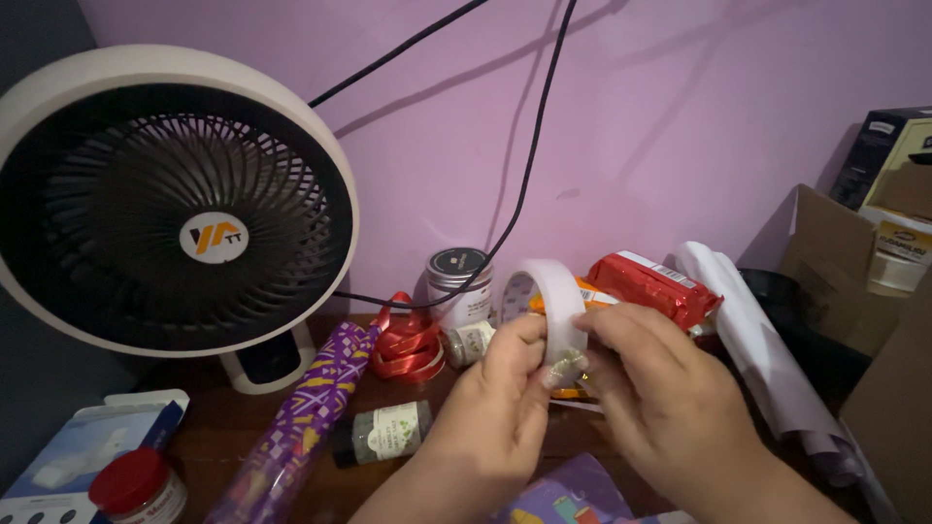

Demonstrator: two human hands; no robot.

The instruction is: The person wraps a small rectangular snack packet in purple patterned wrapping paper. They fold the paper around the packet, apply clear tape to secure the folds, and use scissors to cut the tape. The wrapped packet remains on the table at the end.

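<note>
Both hands meet over the dark wooden desk around a white tape roll (544,291), held upright. My left hand (495,408) pinches its near rim with thumb and fingers. My right hand (660,388) grips the roll's lower right edge, fingertips at the tape's surface. Behind the roll lies a red packet (655,286). A purple patterned roll of wrapping paper (301,427) lies left of my left hand, beside a small dark bottle (383,434) on its side.
A large white-rimmed fan (165,204) stands at the left. A red ribbon coil (408,349) and a lidded glass jar (458,286) sit by the pink wall. White rolled paper (767,359) and cardboard boxes (835,272) fill the right. A red-lidded jar (136,485) stands front left.
</note>
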